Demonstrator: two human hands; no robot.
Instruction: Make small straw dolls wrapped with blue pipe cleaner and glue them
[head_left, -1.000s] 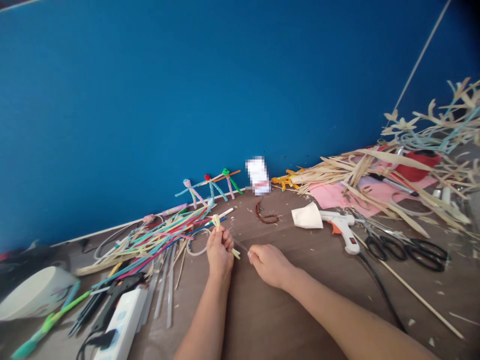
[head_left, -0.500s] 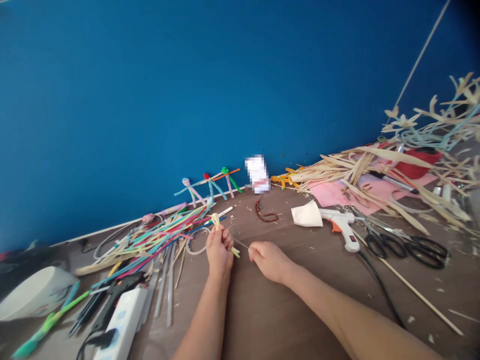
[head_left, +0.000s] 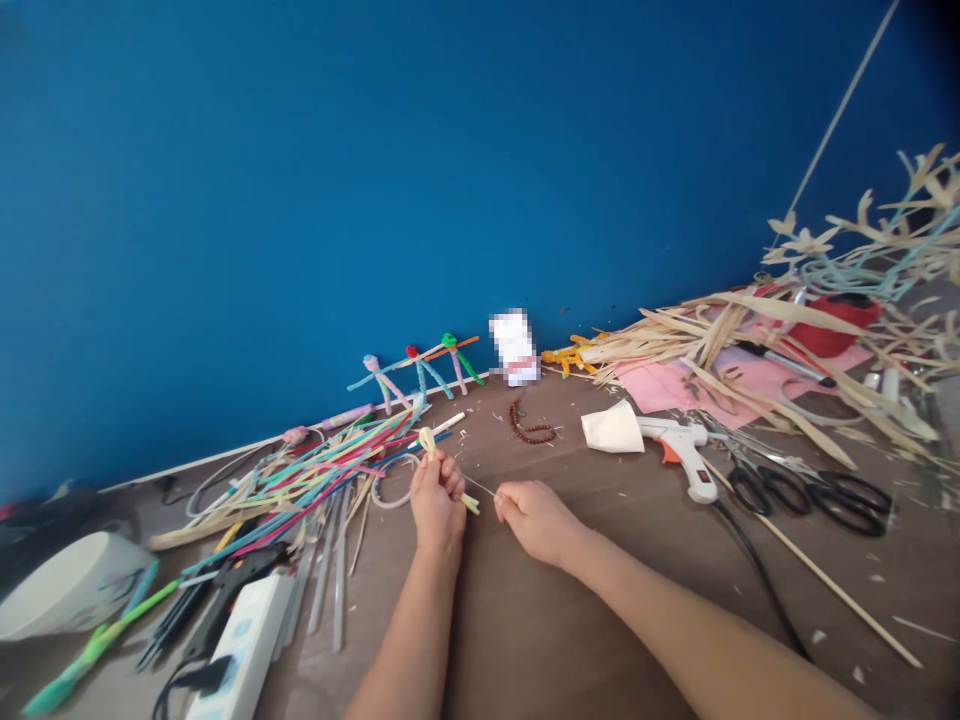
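My left hand [head_left: 437,495] is closed round a pale yellow pipe cleaner [head_left: 427,440]. Its bent, looped top pokes up above the fingers, and its loose ends come out at the lower right. My right hand [head_left: 536,515], a little to the right, is closed in a pinch on a thin thread or wire [head_left: 478,486], too fine to tell which. This line stretches between the two hands. Both hands are above the dark brown tabletop [head_left: 510,640]. Behind my left hand lies a clear ring-shaped coil [head_left: 392,500].
Coloured pipe cleaners [head_left: 322,480], a power strip [head_left: 244,645] and a white bowl [head_left: 75,590] lie left. Small pipe-cleaner figures [head_left: 420,370] lean on the blue wall. Rightward are a white glue gun [head_left: 686,445], black-handled scissors [head_left: 851,500], a thin stick [head_left: 840,595] and dried strips [head_left: 705,340].
The yellow loop above my left hand has tipped slightly left and its opening shows more. Both hands keep nearly the same place, with the line still stretched between them.
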